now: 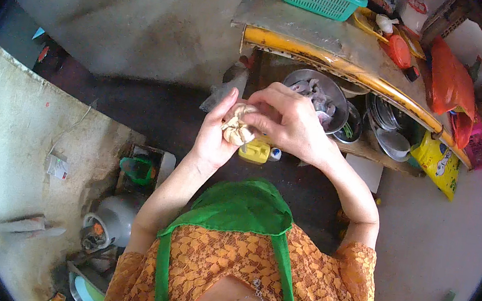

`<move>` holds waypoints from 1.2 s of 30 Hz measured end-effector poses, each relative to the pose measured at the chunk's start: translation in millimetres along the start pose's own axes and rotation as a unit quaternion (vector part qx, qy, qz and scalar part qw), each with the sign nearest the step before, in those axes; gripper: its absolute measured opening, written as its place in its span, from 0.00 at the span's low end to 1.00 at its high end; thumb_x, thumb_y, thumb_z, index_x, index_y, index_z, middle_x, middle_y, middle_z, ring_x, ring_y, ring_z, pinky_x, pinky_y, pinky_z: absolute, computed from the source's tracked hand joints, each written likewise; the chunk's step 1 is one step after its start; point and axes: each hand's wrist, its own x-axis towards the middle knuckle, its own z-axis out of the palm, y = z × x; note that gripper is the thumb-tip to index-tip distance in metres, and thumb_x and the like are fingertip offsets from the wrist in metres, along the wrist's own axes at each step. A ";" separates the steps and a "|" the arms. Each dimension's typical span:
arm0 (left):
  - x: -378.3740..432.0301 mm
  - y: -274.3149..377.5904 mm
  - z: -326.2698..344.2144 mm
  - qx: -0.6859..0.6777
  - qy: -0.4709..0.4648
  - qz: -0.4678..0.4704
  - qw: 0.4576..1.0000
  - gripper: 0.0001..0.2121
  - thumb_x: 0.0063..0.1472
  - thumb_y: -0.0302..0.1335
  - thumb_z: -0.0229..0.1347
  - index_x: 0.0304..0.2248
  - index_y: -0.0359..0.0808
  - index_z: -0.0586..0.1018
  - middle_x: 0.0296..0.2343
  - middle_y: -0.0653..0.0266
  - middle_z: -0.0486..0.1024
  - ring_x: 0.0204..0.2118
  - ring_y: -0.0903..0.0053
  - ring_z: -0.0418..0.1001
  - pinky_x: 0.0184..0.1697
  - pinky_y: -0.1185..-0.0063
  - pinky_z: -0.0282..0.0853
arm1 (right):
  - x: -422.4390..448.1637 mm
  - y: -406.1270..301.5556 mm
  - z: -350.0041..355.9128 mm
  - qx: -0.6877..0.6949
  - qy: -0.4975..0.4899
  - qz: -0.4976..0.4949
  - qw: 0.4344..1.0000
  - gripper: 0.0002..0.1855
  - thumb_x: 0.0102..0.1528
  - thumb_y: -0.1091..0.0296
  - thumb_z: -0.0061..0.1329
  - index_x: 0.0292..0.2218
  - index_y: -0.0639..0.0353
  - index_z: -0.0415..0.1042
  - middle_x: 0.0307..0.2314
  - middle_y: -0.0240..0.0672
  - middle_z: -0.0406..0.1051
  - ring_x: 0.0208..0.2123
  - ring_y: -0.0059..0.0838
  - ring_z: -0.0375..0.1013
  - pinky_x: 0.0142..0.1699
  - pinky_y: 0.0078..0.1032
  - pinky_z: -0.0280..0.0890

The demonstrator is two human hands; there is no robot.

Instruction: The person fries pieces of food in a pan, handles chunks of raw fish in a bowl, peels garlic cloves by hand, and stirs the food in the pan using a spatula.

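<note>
My left hand (212, 141) cradles a garlic bulb (238, 133) with pale, papery cloves, its thumb pointing up beside it. From the other side, my right hand (292, 123) bends over the bulb, with its thumb and fingers pressed on it. Parts of the garlic and some fingertips are hidden behind my right hand. Just beyond that hand, a metal bowl (338, 101) holds pieces of what looks like raw fish. Both hands are up in front of my green apron (239, 207).
A worn counter (293, 28) with a yellow front edge carries a green basket (322, 2), another garlic bulb (385, 24) and an orange-red item (399, 51). Pans (388, 113) sit on the shelf below. A yellow container (254, 152) is lower down; a gas cylinder (115, 216) stands left.
</note>
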 end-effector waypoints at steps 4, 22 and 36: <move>-6.6 1.4 -7.9 0.028 0.010 -0.032 0.999 0.20 0.63 0.43 0.38 0.33 0.32 0.72 0.24 0.60 0.75 0.23 0.74 0.74 0.23 0.78 0.72 | 2.3 -1.7 7.3 0.107 -0.108 0.073 0.986 0.10 0.50 0.66 0.50 0.29 0.63 0.66 0.24 0.42 0.68 0.24 0.38 0.72 0.29 0.31 0.65; -14.3 -7.8 -30.3 0.067 0.043 0.018 0.997 0.11 0.58 0.35 0.49 0.27 0.34 0.70 0.20 0.62 0.71 0.18 0.71 0.72 0.17 0.77 0.68 | -15.9 33.6 56.3 0.701 0.020 0.222 0.677 0.14 0.60 0.56 0.33 0.28 0.54 0.60 0.12 0.20 0.49 0.10 0.12 0.43 0.13 0.15 0.37; -12.6 -11.4 -29.4 0.139 0.127 0.154 0.970 0.06 0.58 0.30 0.48 0.26 0.38 0.69 0.22 0.70 0.68 0.26 0.83 0.68 0.31 0.83 0.64 | -42.4 1.3 99.4 -0.060 0.129 0.030 0.989 0.09 0.54 0.65 0.43 0.32 0.60 0.61 0.19 0.40 0.66 0.19 0.40 0.69 0.21 0.34 0.62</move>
